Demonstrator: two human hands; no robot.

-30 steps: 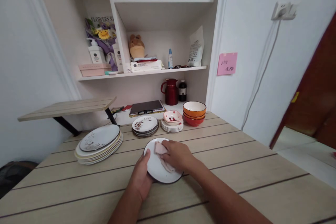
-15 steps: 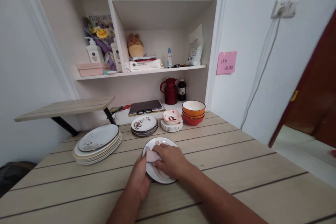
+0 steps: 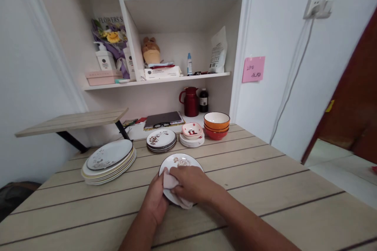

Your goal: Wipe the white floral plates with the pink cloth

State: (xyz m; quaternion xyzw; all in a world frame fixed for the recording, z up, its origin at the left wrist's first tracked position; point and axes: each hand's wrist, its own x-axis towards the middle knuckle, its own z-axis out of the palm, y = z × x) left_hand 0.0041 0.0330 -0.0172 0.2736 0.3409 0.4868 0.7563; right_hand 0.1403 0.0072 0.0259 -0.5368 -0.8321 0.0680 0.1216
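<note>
A white plate (image 3: 191,159) with a brown flower print and a dark rim is tilted slightly over the table, near the middle of the view. My left hand (image 3: 157,196) grips its left edge, with the thumb up by the rim. Closed around a pale pink cloth (image 3: 170,181), my right hand (image 3: 193,183) presses on the plate's face. Part of the cloth hangs at the plate's lower edge. The right fingertips are partly hidden by the cloth.
Behind the plate stand a stack of flowered plates (image 3: 161,139), small saucers under a pink square dish (image 3: 192,130), and orange and red bowls (image 3: 217,122). Larger plates (image 3: 109,157) are stacked at left, beside a raised wooden shelf (image 3: 76,120). A red jug (image 3: 191,102) stands farther back.
My right hand has slid slightly down the plate with the cloth, uncovering more of the flower print. Cloth now shows at the plate's lower edge. My left hand keeps its hold.
</note>
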